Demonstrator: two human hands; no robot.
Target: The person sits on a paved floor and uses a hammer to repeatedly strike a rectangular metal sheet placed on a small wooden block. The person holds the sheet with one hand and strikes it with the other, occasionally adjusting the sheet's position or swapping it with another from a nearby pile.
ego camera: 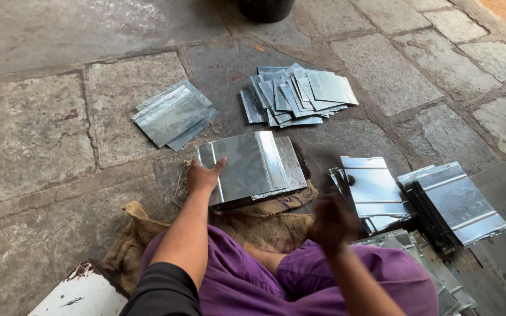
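Left hand pins metal sheet on sacking, right hand blurred.
Left hand (204, 175) lies flat, fingers spread, on the left edge of the folded metal sheet (247, 165) atop the burlap sack (265, 225) on the stone floor (30, 129). Right hand (330, 221) is mid-air near the sheet stack (375, 186); grip can't tell.

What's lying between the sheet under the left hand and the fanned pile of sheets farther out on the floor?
Nothing: in the head view, only bare stone floor separates the metal sheet under the left hand from the fanned pile.
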